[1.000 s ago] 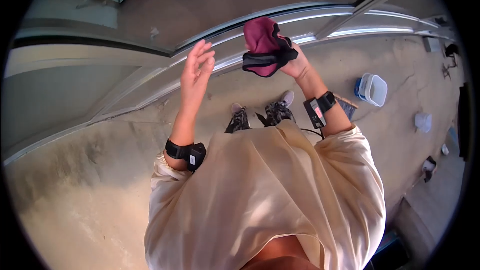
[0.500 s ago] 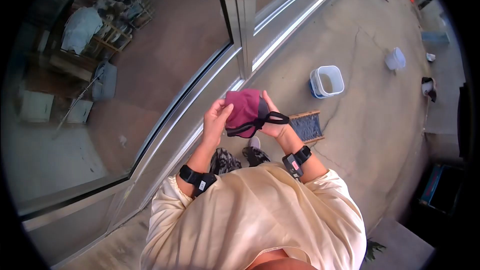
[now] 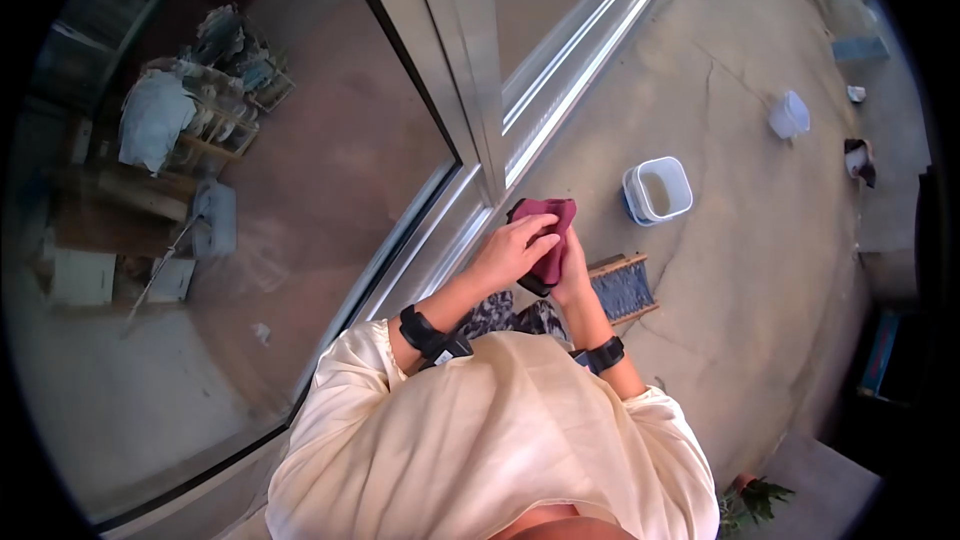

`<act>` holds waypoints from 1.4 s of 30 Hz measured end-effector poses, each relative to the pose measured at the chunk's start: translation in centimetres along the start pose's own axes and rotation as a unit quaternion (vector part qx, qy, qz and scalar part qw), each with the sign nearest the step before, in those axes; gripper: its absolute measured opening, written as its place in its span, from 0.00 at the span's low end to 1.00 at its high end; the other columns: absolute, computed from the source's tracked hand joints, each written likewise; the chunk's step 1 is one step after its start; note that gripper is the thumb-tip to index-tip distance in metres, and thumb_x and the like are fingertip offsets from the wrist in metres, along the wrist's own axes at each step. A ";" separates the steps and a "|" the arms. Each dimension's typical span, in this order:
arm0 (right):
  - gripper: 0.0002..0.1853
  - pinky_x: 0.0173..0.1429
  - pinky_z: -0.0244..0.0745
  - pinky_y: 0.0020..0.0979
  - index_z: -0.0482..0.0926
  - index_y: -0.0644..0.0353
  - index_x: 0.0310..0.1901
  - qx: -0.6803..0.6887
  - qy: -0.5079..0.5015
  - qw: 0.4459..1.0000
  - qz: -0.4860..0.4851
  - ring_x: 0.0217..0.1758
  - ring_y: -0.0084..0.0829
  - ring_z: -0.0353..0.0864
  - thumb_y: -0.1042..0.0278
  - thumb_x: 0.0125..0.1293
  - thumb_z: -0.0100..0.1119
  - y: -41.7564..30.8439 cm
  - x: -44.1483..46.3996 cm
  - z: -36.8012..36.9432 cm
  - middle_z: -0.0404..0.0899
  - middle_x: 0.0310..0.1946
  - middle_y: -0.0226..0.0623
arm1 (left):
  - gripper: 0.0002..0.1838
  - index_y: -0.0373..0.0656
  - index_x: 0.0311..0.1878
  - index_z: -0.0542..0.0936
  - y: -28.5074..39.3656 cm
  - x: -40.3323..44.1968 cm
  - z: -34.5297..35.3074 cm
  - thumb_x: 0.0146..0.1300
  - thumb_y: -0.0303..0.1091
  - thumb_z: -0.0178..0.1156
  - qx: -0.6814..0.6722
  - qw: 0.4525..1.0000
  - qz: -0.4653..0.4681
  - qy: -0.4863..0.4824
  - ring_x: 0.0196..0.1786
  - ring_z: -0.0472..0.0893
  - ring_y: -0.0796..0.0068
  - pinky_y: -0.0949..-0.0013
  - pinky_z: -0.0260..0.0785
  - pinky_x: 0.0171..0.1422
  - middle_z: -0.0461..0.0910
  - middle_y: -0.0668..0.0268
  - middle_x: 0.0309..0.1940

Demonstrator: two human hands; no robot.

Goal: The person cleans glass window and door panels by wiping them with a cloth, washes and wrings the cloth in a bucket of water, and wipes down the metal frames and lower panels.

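A maroon cloth piece with black edging (image 3: 548,208) is in front of my body, held between both hands; whether it is a mitt, a pouch or a folded cloth I cannot tell. My left hand (image 3: 512,252) lies over its near face with bent fingers pressing on the fabric. From the right side, my right hand (image 3: 573,268) grips it, with most of those fingers hidden behind the cloth. Black edging shows at its lower end. Each forearm wears a black strap with a small device.
Along the left runs a large glass pane (image 3: 330,140) in a metal frame (image 3: 465,70). A white bucket (image 3: 683,190) with liquid stands ahead right, near a wood-framed dark panel (image 3: 624,290) on the concrete. Farther off is another pale bucket (image 3: 790,116). A plant (image 3: 762,500) is at lower right.
The cloth has turned edge-on and looks folded narrower. My left hand has moved right, over its face, and the black strap loop no longer shows. The view has shifted slightly.
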State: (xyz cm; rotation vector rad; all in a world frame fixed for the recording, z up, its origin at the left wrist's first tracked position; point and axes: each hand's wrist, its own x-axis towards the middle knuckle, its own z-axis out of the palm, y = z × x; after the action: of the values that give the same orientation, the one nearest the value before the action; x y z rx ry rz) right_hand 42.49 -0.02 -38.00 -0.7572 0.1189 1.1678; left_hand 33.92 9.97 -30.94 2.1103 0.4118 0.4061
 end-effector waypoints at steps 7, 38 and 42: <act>0.24 0.57 0.72 0.30 0.69 0.58 0.58 0.017 0.025 0.999 0.010 0.53 0.28 0.77 0.49 0.72 0.38 -2.2 4.6 3.2 0.75 0.52 0.34 | 0.15 0.42 0.55 0.75 -1.7 1.9 -8.0 0.67 0.34 0.53 -0.112 0.988 -0.101 0.008 0.43 0.80 0.79 0.76 0.72 0.42 0.80 0.65 0.44; 0.37 0.74 0.43 0.38 0.62 0.68 0.63 -0.280 -0.190 0.290 -0.895 0.73 0.46 0.50 0.48 0.59 0.54 -35.0 -1.7 58.8 0.58 0.66 0.52 | 0.15 0.49 0.53 0.76 5.4 5.0 -13.0 0.62 0.33 0.55 0.273 0.933 0.004 0.235 0.43 0.81 0.70 0.66 0.75 0.41 0.80 0.66 0.42; 0.32 0.71 0.51 0.38 0.68 0.67 0.58 -0.255 -0.204 0.266 -0.907 0.68 0.44 0.58 0.47 0.61 0.51 -39.8 -5.3 66.3 0.65 0.60 0.50 | 0.17 0.46 0.50 0.78 8.6 5.9 -14.7 0.55 0.25 0.60 0.339 0.902 0.141 0.229 0.46 0.80 0.68 0.67 0.77 0.43 0.80 0.66 0.43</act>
State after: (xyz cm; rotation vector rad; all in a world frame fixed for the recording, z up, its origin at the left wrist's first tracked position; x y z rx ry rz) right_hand 55.31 27.96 33.17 -0.5254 -1.3713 -1.0747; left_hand 33.94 18.79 -15.22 2.7627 0.5773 1.0655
